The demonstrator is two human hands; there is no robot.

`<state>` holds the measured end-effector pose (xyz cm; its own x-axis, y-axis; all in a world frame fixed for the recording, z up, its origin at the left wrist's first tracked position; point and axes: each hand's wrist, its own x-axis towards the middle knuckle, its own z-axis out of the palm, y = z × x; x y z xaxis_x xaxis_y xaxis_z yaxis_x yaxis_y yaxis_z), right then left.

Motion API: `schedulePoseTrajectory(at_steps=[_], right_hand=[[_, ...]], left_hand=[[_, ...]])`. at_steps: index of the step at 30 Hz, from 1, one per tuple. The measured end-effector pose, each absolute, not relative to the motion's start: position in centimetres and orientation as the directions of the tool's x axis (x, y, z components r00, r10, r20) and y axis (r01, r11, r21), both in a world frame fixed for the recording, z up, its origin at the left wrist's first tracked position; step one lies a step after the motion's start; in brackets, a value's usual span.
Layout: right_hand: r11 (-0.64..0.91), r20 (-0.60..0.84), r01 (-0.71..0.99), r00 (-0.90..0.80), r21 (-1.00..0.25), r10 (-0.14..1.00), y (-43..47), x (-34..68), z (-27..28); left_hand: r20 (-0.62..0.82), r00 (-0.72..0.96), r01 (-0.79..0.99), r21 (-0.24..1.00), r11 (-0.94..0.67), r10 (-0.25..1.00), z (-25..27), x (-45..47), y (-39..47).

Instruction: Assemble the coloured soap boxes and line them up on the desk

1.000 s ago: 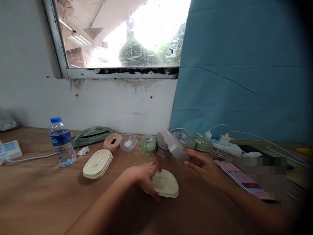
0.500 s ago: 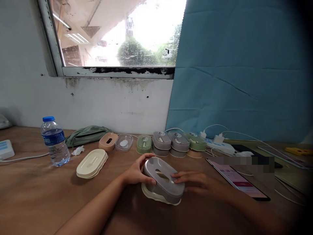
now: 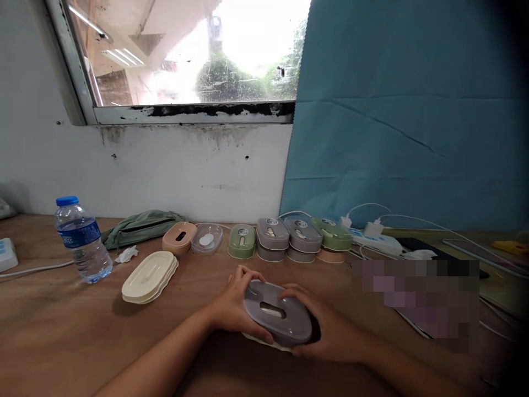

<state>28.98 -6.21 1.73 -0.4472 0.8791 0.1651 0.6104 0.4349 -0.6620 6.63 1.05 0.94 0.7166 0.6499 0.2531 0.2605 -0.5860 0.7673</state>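
Observation:
Between my two hands sits a grey plastic box [image 3: 281, 322] with an oval slot in its top, like a small tissue box. A cream base [image 3: 264, 343] shows along its near edge. My left hand [image 3: 238, 307] grips the box's left end, thumb along the near side and fingers over the far side. Around the right end, my right hand [image 3: 318, 322] is closed, with fingers on the top and thumb low on the near side. To the left lies a stack of cream oval bases [image 3: 151, 277], apart from both hands.
Along the wall stand a peach box [image 3: 178, 237], a clear lid [image 3: 206, 238], a green box [image 3: 242, 241] and several grey and green lidded boxes [image 3: 273, 234]. A water bottle [image 3: 85, 242] and a green pouch [image 3: 140, 227] are at left. At right are a power strip [image 3: 378, 242] and cables.
My right hand has gone from fingertips resting on the top to gripping the box's right end. The box sits flatter and a little lower on its base. The view has shifted slightly.

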Motion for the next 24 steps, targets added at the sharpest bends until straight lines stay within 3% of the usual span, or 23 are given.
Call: schedulePoseTrajectory(at_steps=[5, 10, 12, 14, 17, 20, 24], right_hand=[[0.462, 0.130, 0.657, -0.489, -0.596, 0.862, -5.8, 28.1, 1.6], [0.480, 0.105, 0.665, -0.521, -0.572, 0.847, -6.0, 28.1, 1.5], [0.483, 0.098, 0.671, -0.525, -0.563, 0.845, -6.1, 28.1, 1.5], [0.484, 0.093, 0.677, -0.528, -0.555, 0.844, -6.2, 28.2, 1.5], [0.481, 0.090, 0.683, -0.524, -0.549, 0.847, -6.2, 28.2, 1.5], [0.477, 0.086, 0.683, -0.522, -0.553, 0.848, -6.1, 28.4, 1.4], [0.452, 0.061, 0.698, -0.508, -0.555, 0.859, -6.1, 28.7, 1.2]], left_hand=[[0.226, 0.775, 0.317, 0.669, -0.673, 0.590, 1.0, 6.0, 1.3], [0.252, 0.837, 0.262, 0.595, -0.759, 0.486, 1.0, 5.3, 2.1], [0.358, 0.737, 0.331, 0.549, -0.767, 0.574, 1.0, 4.9, 3.0], [0.511, 0.525, 0.515, 0.446, -0.732, 0.681, 0.9, 4.2, 4.5], [0.648, 0.336, 0.770, 0.229, -0.596, 0.683, 0.5, 2.6, 7.3], [0.619, 0.369, 0.855, 0.067, -0.515, 0.693, 0.1, 1.0, 9.5], [0.529, 0.457, 0.848, -0.016, -0.530, 0.715, 0.1, -0.7, 10.3]])
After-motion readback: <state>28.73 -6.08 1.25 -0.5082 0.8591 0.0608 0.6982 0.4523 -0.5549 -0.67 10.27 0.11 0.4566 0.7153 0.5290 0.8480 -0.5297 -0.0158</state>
